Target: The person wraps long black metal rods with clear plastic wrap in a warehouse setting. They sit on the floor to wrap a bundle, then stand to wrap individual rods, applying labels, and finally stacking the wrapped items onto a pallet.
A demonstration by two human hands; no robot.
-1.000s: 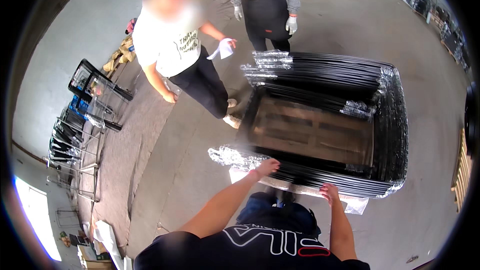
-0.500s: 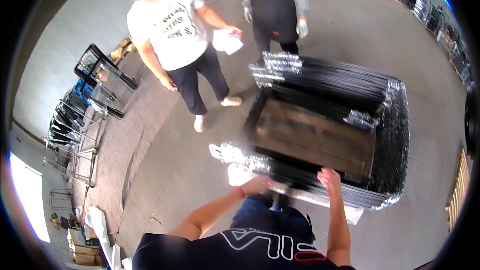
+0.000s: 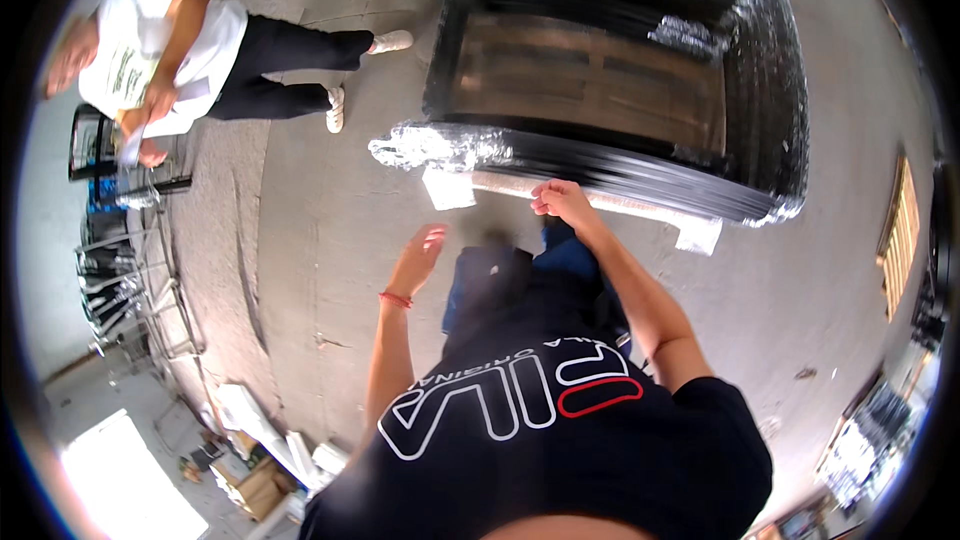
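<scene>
A stack of black rectangular frames [image 3: 640, 168], its corners wound with shiny clear film, lies in front of me on a base with cardboard along its near edge. My left hand [image 3: 420, 258] hangs in the air left of my legs, fingers stretched and nothing in them. Beside the stack's near side is my right hand [image 3: 563, 204], loosely bent with fingers a little apart and no object visible in it. Whether it touches the edge I cannot tell. A brown panel [image 3: 590, 80] shows inside the frames.
At the upper left stands a person [image 3: 160, 50] in a white shirt, holding paper. Metal racks [image 3: 160, 290] with black parts line the left wall. Cardboard boxes [image 3: 255, 485] lie lower left. A wooden pallet [image 3: 902, 230] is on the right, with film-wrapped goods [image 3: 880, 440] below it.
Both hands have come away from where they were at the stack, the left one dropping to my side. The view has shifted; the stack appears higher. The second person is out of view.
</scene>
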